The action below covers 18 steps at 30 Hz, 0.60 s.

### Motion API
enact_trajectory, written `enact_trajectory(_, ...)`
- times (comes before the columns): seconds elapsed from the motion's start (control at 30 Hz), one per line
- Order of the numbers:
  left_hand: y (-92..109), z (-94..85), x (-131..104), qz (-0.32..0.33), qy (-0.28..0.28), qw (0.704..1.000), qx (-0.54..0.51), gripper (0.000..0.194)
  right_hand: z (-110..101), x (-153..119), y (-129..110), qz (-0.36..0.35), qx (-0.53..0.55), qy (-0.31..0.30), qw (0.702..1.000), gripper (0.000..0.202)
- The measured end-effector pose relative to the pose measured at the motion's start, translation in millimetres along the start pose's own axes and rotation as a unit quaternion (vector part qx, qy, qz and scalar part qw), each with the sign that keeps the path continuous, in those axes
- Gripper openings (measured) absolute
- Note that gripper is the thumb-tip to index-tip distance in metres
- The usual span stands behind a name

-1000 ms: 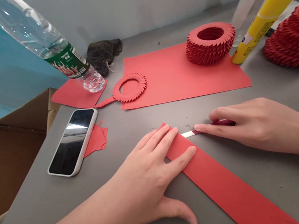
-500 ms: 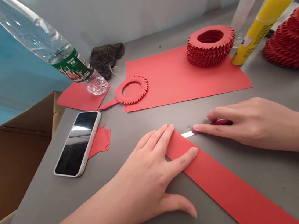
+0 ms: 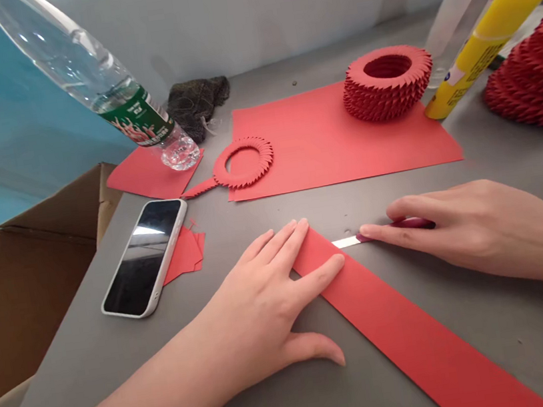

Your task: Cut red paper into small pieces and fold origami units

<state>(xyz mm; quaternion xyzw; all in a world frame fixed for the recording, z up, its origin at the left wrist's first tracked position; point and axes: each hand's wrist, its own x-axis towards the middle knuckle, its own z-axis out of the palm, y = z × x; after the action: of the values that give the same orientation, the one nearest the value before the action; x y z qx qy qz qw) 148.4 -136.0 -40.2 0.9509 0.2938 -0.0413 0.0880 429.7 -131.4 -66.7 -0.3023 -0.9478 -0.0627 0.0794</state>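
- Left hand (image 3: 268, 305) is spread wide, palm down, not gripping anything, just pinning the far end of a long red paper strip (image 3: 410, 325) with the index fingertip.
- Left thumb sticks out sideways, clear of the strip.
- Right hand (image 3: 476, 222) is closed around a purple-handled knife (image 3: 420, 222), index finger stretched along the top, so that's a proper hold.
- The blade (image 3: 346, 242) pokes out ahead of that grip, tip right at the strip's edge. Honestly can't tell if it's touching or tucked into it.
- The strip sits between both hands, running back toward the wearer, below the right hand's grip.
- Left of the left hand: a phone (image 3: 144, 258) lying partly over some red scraps (image 3: 185, 253).
- Beyond the left fingertips: a flat pleated ring (image 3: 266, 154) with a tail, overlapping a big red sheet (image 3: 324, 145).
- Farther out past the right hand: a stacked pleated ring (image 3: 391, 99) on that sheet, plus a yellow tube (image 3: 484, 42) standing next to it.
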Motion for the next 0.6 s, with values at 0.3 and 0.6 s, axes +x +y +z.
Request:
enact_trajectory(0.3, 0.5, 0.1, 1.2, 0.000, 0.011, 1.000, 0.016, 0.078, 4.6, 7.2, 1.6, -0.011, -0.010, 0.019, 1.000, 0.041)
enact_trajectory(0.6, 0.1, -0.9, 2.0, 0.003, 0.008, 1.000, 0.016, 0.077, 1.6, 0.1, -8.5, 0.003, -0.016, 0.022, 1.000, 0.043)
